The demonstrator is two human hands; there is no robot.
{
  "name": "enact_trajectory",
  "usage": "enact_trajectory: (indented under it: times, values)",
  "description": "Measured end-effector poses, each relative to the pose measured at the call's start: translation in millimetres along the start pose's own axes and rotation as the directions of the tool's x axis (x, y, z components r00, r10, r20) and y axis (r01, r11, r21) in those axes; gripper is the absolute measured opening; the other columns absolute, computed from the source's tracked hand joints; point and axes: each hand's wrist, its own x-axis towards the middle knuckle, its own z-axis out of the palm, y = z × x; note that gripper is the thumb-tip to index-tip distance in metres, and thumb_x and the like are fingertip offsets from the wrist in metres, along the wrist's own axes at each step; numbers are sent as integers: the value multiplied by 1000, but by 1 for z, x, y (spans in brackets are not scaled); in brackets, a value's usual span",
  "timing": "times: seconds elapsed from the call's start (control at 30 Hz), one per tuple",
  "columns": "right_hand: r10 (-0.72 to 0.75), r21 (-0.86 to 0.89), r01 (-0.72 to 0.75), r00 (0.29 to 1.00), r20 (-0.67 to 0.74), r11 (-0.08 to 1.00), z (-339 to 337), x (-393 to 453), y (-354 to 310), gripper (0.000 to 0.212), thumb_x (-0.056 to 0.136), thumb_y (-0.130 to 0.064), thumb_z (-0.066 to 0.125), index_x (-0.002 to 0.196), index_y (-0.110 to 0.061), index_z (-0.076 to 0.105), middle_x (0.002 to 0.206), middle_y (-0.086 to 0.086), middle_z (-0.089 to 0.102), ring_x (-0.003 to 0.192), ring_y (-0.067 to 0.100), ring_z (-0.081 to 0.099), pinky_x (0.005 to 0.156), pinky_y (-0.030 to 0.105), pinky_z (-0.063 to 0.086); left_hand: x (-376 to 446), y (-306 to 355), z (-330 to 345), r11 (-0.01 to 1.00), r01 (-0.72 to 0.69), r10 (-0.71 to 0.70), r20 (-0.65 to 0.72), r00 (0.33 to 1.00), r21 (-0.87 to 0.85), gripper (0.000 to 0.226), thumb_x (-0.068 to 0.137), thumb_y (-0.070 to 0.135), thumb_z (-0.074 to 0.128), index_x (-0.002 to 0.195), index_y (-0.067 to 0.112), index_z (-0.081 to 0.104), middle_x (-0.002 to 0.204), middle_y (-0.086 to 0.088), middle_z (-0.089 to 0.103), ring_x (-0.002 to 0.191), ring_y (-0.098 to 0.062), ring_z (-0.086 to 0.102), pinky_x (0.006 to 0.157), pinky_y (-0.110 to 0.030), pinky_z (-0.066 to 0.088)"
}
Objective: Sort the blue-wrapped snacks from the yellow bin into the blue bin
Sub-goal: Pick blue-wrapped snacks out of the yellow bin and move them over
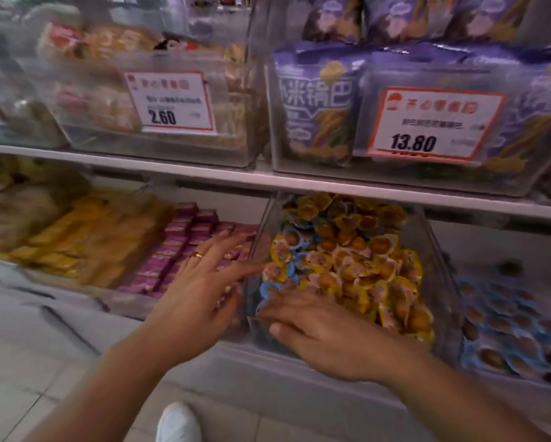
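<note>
Store shelving, clear bins. Yellow bin [440, 250] lower centre; blue bin [459, 314] lower right. Left hand [197, 291] spread, empty. Right hand [328, 333] flat on blue-wrapped snacks [269, 290]; grip unclear. Risk: yellow packets dragged along.

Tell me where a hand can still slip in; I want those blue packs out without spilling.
Open gap: above the yellow bin's heap, under the shelf edge. Crowded: its front-left corner, where the right hand lies on blue-wrapped snacks and the left hand spreads beside.

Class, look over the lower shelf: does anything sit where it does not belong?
Yes. Blue-wrapped snacks lie mixed among the yellow-wrapped ones in the yellow bin, though the blue bin beside it holds their kind.
</note>
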Motion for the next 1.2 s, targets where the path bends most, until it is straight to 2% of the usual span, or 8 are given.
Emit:
enact_trajectory:
  times: [0.27, 0.5, 0.67, 0.77, 0.87, 0.97, 1.07, 1.2]
  values:
    - [128, -85, -123, 990, 60, 989, -28, -2, 27, 47, 90, -56, 48, 81, -17, 72, 96, -5, 71, 103, 12, 60, 91, 32, 43, 3, -1, 2, 1000, 13, -13, 18, 1000, -23, 44, 87, 24, 51, 129, 35, 60, 150, 1, 38, 137, -23, 41, 105, -42, 42]
    - [263, -192, -259, 965, -9, 946, -30, -3, 42, 30, 86, -47, 68, 67, -24, 63, 92, -8, 69, 99, 12, 56, 88, 36, 46, 5, 4, 8, 999, 15, -14, 17, 1000, -32, 41, 89, 30, 48, 128, 35, 59, 149, -1, 39, 132, -24, 46, 102, -45, 45]
    - [186, -288, -203, 979, -85, 936, -16, 11, 27, 29, 82, -48, 65, 87, -35, 40, 92, -15, 42, 86, 9, 42, 69, 30, 34, 4, -2, 9, 999, 24, -23, 20, 1000, -41, 42, 90, 39, 45, 131, 42, 54, 151, 7, 34, 131, -21, 46, 101, -42, 46]
    - [175, -216, -186, 982, -69, 959, -12, 22, 18, 26, 92, -50, 53, 109, -30, 48, 111, -9, 51, 102, 13, 49, 83, 32, 44, 2, -4, 10, 998, 13, -12, 3, 1000, -63, 40, 91, 36, 50, 130, 43, 54, 150, 9, 34, 128, -20, 48, 98, -39, 47]
    - [204, -167, -196, 978, 34, 966, -6, 28, 9, 51, 95, -62, 33, 127, -28, 53, 131, -7, 49, 115, 17, 51, 96, 39, 46, 2, -5, 11, 996, 8, -8, 6, 1000, -83, 40, 91, 34, 53, 130, 43, 53, 151, 11, 33, 129, -18, 47, 99, -39, 46]
    - [193, -223, -158, 971, 143, 962, 0, 29, 1, 76, 84, -81, 19, 137, -33, 45, 135, -6, 44, 119, 17, 47, 94, 35, 41, 3, -8, 9, 994, 7, -5, 13, 1000, -110, 39, 92, 32, 55, 130, 43, 54, 152, 12, 32, 132, -17, 45, 101, -40, 46]
    - [173, -281, -115, 966, 191, 953, 6, 32, -3, 80, 73, -89, 32, 127, -31, 47, 121, -6, 54, 108, 18, 53, 82, 34, 37, 4, -8, 9, 992, 2, 0, 12, 1000, -123, 39, 92, 32, 55, 129, 44, 53, 153, 12, 32, 135, -16, 43, 102, -40, 45]
    - [236, -267, -183, 954, 186, 946, 7, 45, 5, 70, 65, -83, 53, 117, -37, 51, 110, -11, 64, 100, 16, 59, 86, 35, 48, 3, -8, 10, 992, 13, -12, 12, 1000, -129, 41, 92, 30, 57, 131, 43, 54, 154, 12, 31, 136, -16, 42, 103, -41, 45]
